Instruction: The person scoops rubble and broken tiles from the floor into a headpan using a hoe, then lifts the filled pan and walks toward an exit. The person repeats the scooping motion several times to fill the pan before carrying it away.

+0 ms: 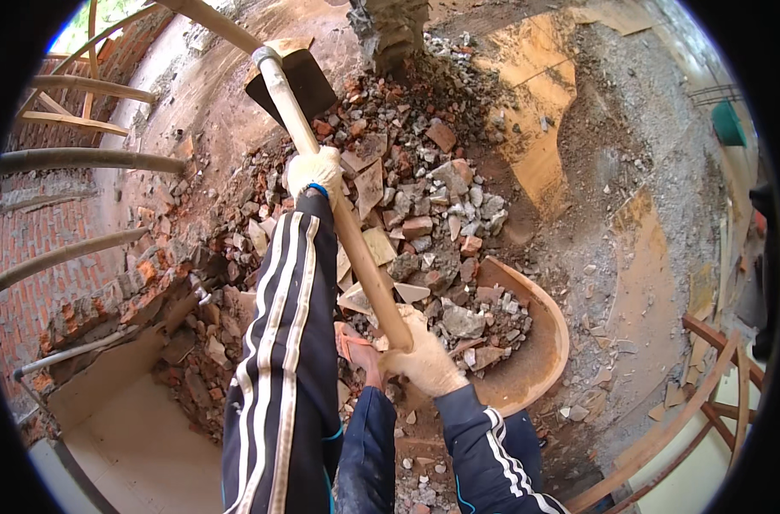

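Note:
Both my gloved hands are wrapped round the wooden handle of a hoe [369, 274]. My left hand [315, 174] grips it higher up, closer to the metal blade [300, 84]. Near the lower end of the handle, my right hand [426, 353] is closed on it. The blade is raised above the far side of a heap of broken brick, tile and concrete rubble [416, 193]. Just beyond and right of my right hand lies a shallow brownish pan [551, 330], partly filled with rubble chunks.
A concrete column [388, 34] rises behind the heap. Wooden poles [90, 160] and a brick wall [43, 248] stand at left. My sandalled foot [356, 345] is beside the heap. A wooden frame [715, 403] stands at lower right; dusty ground [617, 283] spreads at right.

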The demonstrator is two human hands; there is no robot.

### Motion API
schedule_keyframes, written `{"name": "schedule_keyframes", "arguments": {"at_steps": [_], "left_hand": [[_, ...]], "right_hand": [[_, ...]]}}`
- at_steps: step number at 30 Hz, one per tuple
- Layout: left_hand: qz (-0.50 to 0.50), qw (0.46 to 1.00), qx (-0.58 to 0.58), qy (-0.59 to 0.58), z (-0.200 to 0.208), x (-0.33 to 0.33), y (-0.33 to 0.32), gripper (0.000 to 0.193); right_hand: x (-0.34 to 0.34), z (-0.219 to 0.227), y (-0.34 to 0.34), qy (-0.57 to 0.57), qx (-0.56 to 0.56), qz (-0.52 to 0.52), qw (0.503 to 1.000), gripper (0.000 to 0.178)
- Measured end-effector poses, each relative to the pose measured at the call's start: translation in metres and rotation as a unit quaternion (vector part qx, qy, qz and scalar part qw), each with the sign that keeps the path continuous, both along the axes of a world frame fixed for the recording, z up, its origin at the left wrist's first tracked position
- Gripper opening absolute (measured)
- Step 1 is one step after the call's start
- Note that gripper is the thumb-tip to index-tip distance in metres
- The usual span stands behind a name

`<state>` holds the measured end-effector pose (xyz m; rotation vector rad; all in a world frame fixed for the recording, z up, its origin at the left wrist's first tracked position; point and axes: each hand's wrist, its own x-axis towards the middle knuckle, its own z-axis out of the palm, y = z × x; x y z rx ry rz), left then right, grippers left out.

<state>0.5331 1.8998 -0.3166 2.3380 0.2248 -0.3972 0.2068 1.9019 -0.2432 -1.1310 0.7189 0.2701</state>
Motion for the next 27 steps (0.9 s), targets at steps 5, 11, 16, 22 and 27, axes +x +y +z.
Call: {"name": "schedule_keyframes", "arguments": {"at_steps": [5, 11, 16, 22, 27], "left_hand": [[-0.020, 0.990, -0.120, 0.075, 0.039, -0.038, -0.016, 0.022], [0.017, 0.964, -0.209, 0.163, 0.046, -0.141, 0.022, 0.024], [0.114, 0.921, -0.243, 0.283, 0.071, -0.266, 0.078, 0.027], [0.210, 0.797, -0.338, 0.454, 0.083, -0.415, 0.060, 0.022], [0.238, 0.763, -0.323, 0.507, 0.131, -0.460, 0.046, 0.024]], "right_hand": [[-0.036, 0.075, -0.014, 0.030, 0.150, -0.069, 0.986, 0.033], [-0.127, 0.139, -0.026, 0.104, -0.055, 0.099, 0.988, 0.043], [-0.213, 0.194, -0.033, 0.225, -0.130, 0.275, 0.926, 0.051], [-0.352, 0.251, -0.018, 0.263, -0.104, 0.160, 0.946, 0.060], [-0.397, 0.278, -0.001, 0.304, -0.159, 0.159, 0.926, 0.053]]}}
